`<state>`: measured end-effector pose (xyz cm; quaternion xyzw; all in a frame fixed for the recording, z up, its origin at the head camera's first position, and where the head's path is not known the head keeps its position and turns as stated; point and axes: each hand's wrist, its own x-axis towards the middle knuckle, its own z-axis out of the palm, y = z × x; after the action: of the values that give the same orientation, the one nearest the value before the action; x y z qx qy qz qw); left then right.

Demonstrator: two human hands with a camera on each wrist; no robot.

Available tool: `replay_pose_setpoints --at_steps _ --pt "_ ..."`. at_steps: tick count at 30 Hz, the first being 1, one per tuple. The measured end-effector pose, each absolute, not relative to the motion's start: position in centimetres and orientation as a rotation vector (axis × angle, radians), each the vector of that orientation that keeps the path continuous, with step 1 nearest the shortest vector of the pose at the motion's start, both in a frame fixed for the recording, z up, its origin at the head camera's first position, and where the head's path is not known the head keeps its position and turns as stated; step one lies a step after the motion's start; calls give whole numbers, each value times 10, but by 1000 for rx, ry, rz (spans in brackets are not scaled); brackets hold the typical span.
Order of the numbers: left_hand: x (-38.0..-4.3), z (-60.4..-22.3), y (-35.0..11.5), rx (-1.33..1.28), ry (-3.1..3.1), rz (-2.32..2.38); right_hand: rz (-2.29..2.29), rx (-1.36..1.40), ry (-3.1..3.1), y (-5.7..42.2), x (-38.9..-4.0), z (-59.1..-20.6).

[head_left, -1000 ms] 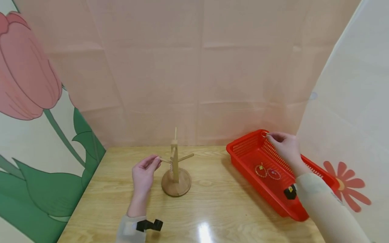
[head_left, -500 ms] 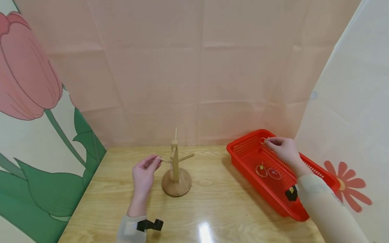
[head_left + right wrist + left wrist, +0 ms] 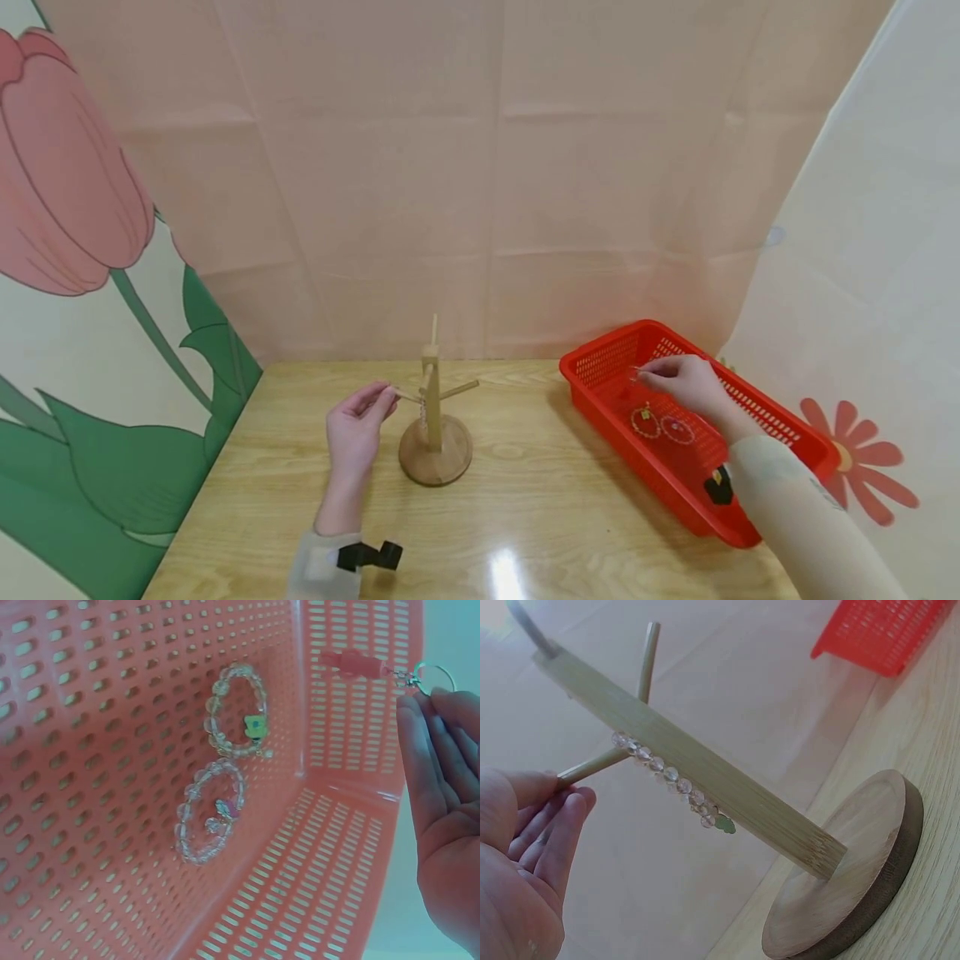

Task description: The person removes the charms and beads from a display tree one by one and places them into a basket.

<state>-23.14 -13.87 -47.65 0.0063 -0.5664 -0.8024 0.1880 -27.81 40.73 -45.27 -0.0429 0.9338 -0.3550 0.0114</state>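
Observation:
My left hand pinches the tip of one peg of a wooden rack with a round base. A clear beaded bracelet with a small green charm hangs from that peg, against the post. Over the far part of the red basket, my right hand pinches a keychain by its metal ring. Its red charm looks elongated, its exact shape blurred. Two beaded bracelets lie on the basket floor: one yellowish with a yellow-green charm, one clear pinkish with a coloured charm.
Rack and basket stand on a light wooden table, the basket slanting at the right. Other rack pegs stick out to the sides and top. A plain cloth hangs behind, with flower-printed sheets at the sides.
My right hand has moved down and left with the keychain, lower over the basket. The left hand and the rack have stayed put.

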Motion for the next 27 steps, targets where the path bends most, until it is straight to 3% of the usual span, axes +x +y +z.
replay_pose_setpoints --at_steps 11,27 --pt "-231 -477 -140 11 -1615 -2247 -1070 -234 2796 397 -283 -475" --pt "-233 -476 -140 16 -1622 -2243 -1004 -36 2872 408 -298 -494"
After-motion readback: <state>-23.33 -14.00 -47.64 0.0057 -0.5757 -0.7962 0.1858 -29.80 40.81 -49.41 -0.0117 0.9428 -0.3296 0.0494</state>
